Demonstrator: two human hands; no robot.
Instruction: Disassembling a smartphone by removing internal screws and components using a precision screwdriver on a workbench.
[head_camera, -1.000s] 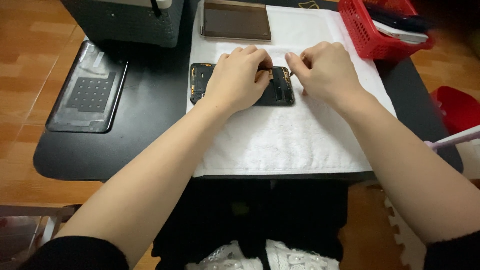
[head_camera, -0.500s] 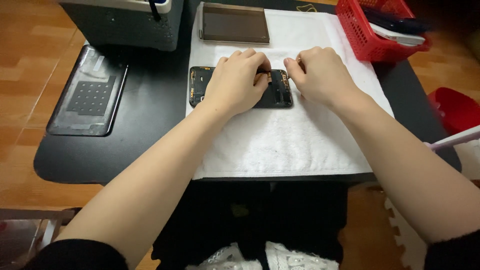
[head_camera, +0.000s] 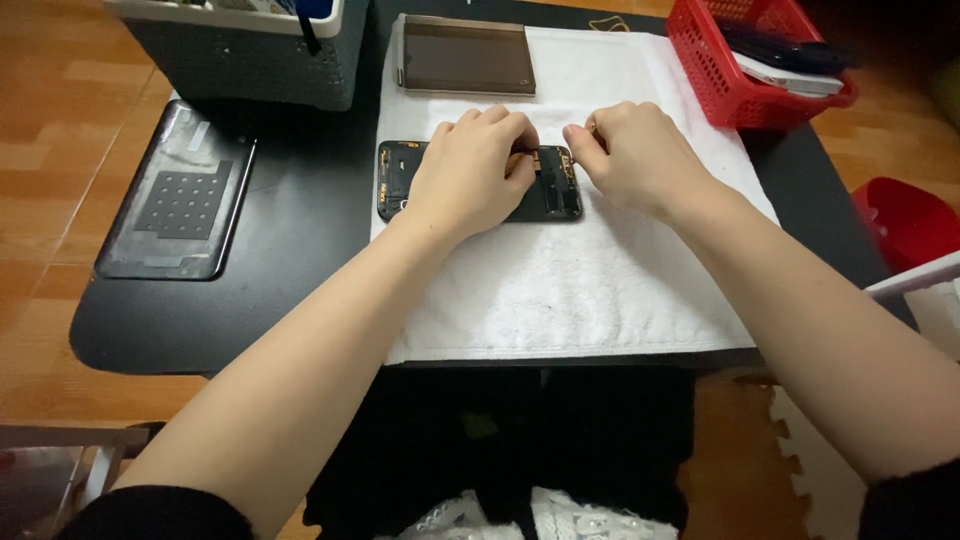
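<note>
An opened black phone body (head_camera: 392, 182) with exposed parts lies flat on a white towel (head_camera: 560, 290) on a black table. My left hand (head_camera: 472, 170) rests over the middle of it, fingers curled down onto its top edge. My right hand (head_camera: 632, 155) sits at the phone's right end with fingertips pinched together near the upper right corner, perhaps on something small; what it pinches is too small to tell.
A detached dark back cover (head_camera: 178, 205) lies at the left on the black table (head_camera: 300, 250). A grey bin (head_camera: 240, 50) stands at the back left, a flat brown panel (head_camera: 465, 55) behind the phone, a red basket (head_camera: 745, 65) at the back right. A red object (head_camera: 905, 220) sits off the table's right edge.
Both hands stay on the phone; the right hand's fingertips have shifted slightly at the phone's upper right corner. The view has tilted a little.
</note>
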